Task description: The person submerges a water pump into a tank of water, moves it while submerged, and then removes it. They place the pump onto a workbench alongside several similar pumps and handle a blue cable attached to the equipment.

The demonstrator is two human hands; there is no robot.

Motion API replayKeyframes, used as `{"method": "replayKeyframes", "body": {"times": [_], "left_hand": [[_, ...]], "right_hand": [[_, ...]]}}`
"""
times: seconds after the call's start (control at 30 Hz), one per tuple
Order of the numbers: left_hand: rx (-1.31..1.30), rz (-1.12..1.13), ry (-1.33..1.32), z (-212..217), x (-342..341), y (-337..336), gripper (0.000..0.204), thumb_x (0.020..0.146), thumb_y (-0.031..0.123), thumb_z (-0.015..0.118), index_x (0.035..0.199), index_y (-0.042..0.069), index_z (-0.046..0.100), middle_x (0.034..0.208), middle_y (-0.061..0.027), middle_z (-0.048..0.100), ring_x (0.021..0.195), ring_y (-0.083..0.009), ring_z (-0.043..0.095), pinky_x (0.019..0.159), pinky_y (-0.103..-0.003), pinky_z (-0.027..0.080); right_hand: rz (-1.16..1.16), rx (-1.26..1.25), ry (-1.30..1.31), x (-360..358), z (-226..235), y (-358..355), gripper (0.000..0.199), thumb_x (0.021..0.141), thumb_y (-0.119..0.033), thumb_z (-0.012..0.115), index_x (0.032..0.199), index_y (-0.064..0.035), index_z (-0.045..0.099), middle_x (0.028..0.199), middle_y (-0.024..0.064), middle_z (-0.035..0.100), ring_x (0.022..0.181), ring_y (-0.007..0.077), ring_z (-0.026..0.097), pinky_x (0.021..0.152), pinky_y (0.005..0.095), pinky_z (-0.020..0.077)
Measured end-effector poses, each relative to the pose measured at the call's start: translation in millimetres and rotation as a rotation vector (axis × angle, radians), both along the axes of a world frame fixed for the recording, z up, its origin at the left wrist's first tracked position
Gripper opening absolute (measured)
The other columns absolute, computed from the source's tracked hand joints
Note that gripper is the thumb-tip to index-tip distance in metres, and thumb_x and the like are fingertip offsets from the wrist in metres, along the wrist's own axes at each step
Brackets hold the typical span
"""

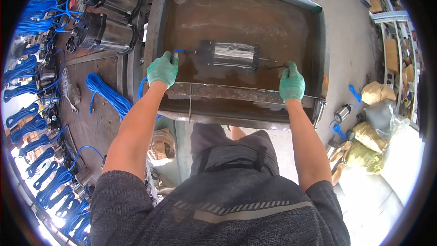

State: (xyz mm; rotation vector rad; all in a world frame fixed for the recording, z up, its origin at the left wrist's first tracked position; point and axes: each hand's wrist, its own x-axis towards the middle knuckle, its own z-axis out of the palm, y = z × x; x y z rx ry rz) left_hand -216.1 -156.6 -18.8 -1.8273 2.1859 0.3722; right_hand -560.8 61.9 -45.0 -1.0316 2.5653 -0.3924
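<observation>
A steel cylinder pump (232, 55) with black ends lies on its side in a rusty metal tank (318, 41) of brown water. My left hand (162, 69), in a green glove, grips the blue cable (178, 51) at the pump's left end. My right hand (291, 82), also gloved in green, holds a thin dark rod or wire (273, 66) coming off the pump's right end. Both hands rest near the tank's front rail (227, 92).
Left of the tank, a bench (102, 109) carries several more steel pumps (107, 32) and coils of blue cable (107, 94). More blue coils (27, 123) line the far left. Sacks and bags (375, 132) and small pumps (341, 114) lie on the concrete floor at right.
</observation>
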Motion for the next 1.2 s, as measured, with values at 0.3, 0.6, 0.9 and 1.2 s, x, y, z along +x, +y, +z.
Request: {"method": "replayKeyframes", "body": {"times": [0.3, 0.6, 0.9, 1.2], "left_hand": [[0.017, -0.01, -0.003, -1.8, 1.6, -1.4, 0.045, 0.104, 0.049, 0.04, 0.116, 0.012, 0.062, 0.096, -0.0218, 0.073, 0.097, -0.0419, 0.069, 0.087, -0.053, 0.053], [0.001, -0.008, 0.001, 1.1, 1.4, 1.3, 0.044, 0.104, 0.048, 0.041, 0.118, 0.012, 0.062, 0.096, -0.0216, 0.073, 0.097, -0.0415, 0.069, 0.088, -0.052, 0.053], [0.001, -0.014, 0.003, -0.9, 1.1, -0.5, 0.042, 0.104, 0.047, 0.043, 0.115, 0.011, 0.062, 0.095, -0.0217, 0.073, 0.095, -0.0416, 0.07, 0.086, -0.052, 0.053], [0.0, -0.006, 0.0, -1.0, 1.9, -0.4, 0.044, 0.104, 0.049, 0.042, 0.117, 0.013, 0.063, 0.097, -0.0216, 0.073, 0.097, -0.0416, 0.069, 0.087, -0.052, 0.053]], "right_hand": [[-0.006, -0.049, 0.048, 0.6, -2.8, 1.5, 0.026, 0.098, -0.023, 0.052, 0.121, -0.0161, 0.062, 0.097, 0.0206, 0.072, 0.091, 0.0431, 0.068, 0.08, 0.0528, 0.0526], [-0.006, -0.066, 0.017, 4.4, 4.3, -0.3, 0.024, 0.098, -0.022, 0.052, 0.12, -0.0168, 0.062, 0.095, 0.0202, 0.072, 0.09, 0.0435, 0.068, 0.079, 0.0533, 0.0524], [-0.007, -0.05, 0.028, -1.1, -7.7, 2.1, 0.028, 0.099, -0.024, 0.051, 0.123, -0.0141, 0.061, 0.096, 0.0215, 0.071, 0.091, 0.0439, 0.068, 0.079, 0.0532, 0.0528], [-0.001, -0.04, 0.039, -0.1, -5.5, 1.2, 0.03, 0.098, -0.025, 0.052, 0.124, -0.0134, 0.062, 0.099, 0.0212, 0.072, 0.092, 0.0432, 0.068, 0.082, 0.0527, 0.0528]]}}
